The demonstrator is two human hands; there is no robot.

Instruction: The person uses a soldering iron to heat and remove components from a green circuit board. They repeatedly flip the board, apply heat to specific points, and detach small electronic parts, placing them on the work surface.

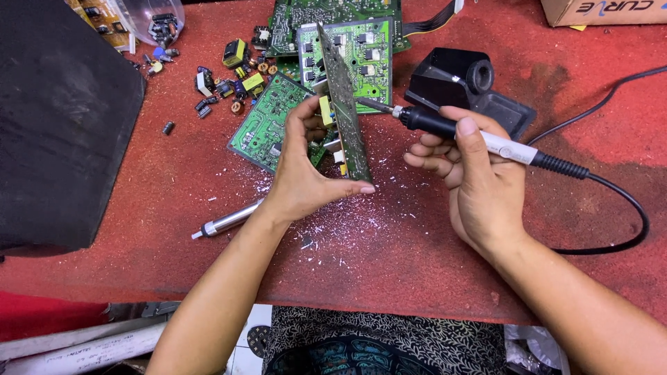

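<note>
Head view shows us a red felt-covered desk (417, 264) strewn with loose small electronic components (229, 76), three flat green circuit boards (267, 128), a black soldering stand (462, 87) and a silver desoldering pump (226, 222). Our left hand (302, 173) has its fingers (361, 187) clamped round a fourth green board held on edge (345, 104). Our right hand (479, 187) grips one black-and-white soldering iron (458, 132), its tip just beside that board.

Both hands raised: left hand (300, 177) pinching, right hand (476, 184) curled closed.
</note>
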